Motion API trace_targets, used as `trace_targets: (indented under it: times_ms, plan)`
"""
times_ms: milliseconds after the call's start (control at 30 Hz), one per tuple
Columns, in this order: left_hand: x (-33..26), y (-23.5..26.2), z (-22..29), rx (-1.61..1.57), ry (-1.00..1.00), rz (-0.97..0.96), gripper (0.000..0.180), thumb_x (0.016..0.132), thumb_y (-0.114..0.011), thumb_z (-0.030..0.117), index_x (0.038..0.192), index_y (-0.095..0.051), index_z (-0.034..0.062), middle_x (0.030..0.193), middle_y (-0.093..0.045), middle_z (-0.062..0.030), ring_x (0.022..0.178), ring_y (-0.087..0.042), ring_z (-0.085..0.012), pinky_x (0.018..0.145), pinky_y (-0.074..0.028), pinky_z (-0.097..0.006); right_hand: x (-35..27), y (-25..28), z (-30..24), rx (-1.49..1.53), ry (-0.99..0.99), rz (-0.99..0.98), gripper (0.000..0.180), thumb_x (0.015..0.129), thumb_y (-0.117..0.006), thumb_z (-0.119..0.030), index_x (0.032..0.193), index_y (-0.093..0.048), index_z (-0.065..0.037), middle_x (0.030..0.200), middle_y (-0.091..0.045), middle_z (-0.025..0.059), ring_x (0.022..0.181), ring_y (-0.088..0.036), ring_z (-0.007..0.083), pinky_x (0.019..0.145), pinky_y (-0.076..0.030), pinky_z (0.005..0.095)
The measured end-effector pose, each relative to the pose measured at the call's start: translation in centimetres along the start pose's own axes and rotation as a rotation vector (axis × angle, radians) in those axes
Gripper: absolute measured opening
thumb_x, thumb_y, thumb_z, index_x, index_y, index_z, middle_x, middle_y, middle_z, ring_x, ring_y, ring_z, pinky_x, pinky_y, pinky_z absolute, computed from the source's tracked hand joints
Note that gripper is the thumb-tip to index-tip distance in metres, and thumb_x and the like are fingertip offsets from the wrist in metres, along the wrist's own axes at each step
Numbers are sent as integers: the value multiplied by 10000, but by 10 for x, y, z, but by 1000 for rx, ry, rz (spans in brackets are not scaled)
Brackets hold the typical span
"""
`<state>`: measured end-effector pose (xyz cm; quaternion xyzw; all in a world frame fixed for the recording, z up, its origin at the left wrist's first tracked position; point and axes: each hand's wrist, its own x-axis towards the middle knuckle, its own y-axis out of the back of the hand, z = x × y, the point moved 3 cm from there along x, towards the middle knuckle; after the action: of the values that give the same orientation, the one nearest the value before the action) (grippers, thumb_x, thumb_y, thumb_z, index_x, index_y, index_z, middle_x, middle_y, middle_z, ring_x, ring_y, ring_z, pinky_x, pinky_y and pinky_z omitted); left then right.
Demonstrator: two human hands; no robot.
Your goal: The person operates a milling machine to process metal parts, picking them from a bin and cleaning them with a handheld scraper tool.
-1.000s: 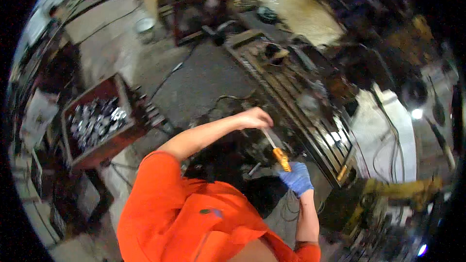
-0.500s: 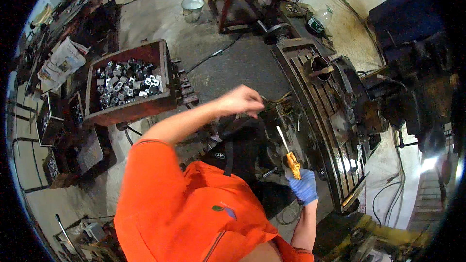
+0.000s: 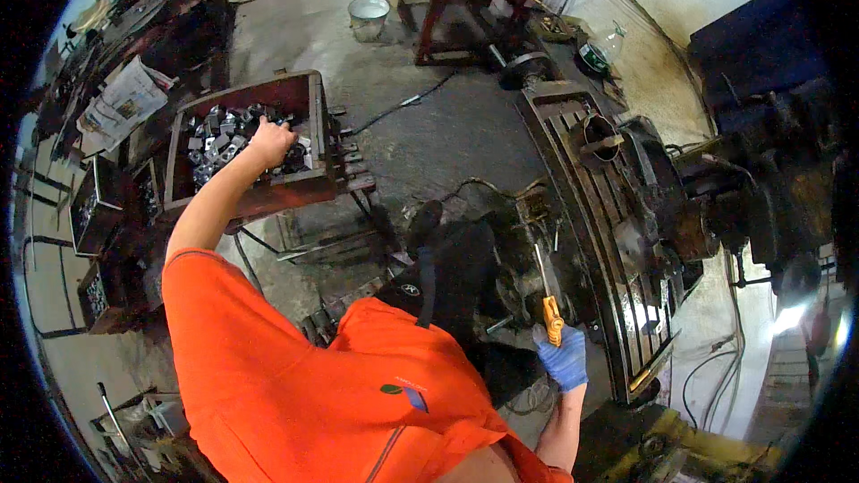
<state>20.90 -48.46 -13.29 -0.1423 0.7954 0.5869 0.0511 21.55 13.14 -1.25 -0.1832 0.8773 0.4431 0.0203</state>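
Observation:
My bare left hand (image 3: 273, 141) is at the metal blocks (image 3: 215, 136) heaped in a reddish-brown bin (image 3: 309, 112). Its fingers point down among them, and their tips are hidden, so whether they grip a block cannot be made out. In a blue glove, my right hand (image 3: 564, 360) is closed around the handle of a yellow-orange air blow gun (image 3: 552, 317). The gun's long silver nozzle points away from me, beside the slotted machine table (image 3: 595, 215).
A metal bucket (image 3: 368, 16) stands on the floor ahead, near a dark red stand (image 3: 431, 31). Smaller boxes of parts (image 3: 97, 206) are at the left. Heavy machinery (image 3: 769, 188) fills the right side. A hose (image 3: 403, 105) crosses the floor.
My left hand has moved left, from in front of my body to the blocks in the bin. The right hand still holds the air blow gun, shifted slightly in view.

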Motion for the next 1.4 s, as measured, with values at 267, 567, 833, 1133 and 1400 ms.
trace_targets:
  times_ms: [267,567,833,1133,1400]
  plan:
    - [22,-5,6,176,-248,-150,223,577,-664,146,797,-631,164,786,-639,-47,818,-616,-246,942,-303,-527,-5,4,-9,-135,-59,-13,271,741,-667,-269,754,-593,-8,627,-589,148,540,-576,213,504,-434,330]
    - [-18,67,-28,-1623,459,515,269,758,-571,189,940,-638,2,769,-630,-36,508,-546,-119,526,-442,-229,-9,6,-7,-50,-58,-30,261,726,-673,-281,787,-606,-36,646,-600,144,576,-595,252,521,-442,336]
    - [26,178,108,-2326,-158,262,332,821,-568,194,1076,-459,11,839,-536,-63,665,-577,-168,636,-524,-316,31,9,-88,-293,168,-107,372,749,-572,-457,836,-606,-97,703,-612,156,664,-598,350,597,-473,423]
    - [53,233,303,-2175,-493,-341,402,829,-607,250,1046,-435,-42,840,-529,-108,671,-602,-199,460,-493,-296,30,41,-63,-364,61,-27,411,766,-543,-451,774,-622,-48,652,-583,190,630,-573,357,572,-452,413]
    - [66,274,418,-1658,-716,-102,314,776,-659,273,746,-474,22,612,-545,-68,439,-556,-175,457,-444,-278,-9,76,18,-401,-78,-71,403,767,-543,-461,749,-618,-65,653,-574,185,603,-563,359,546,-442,400]
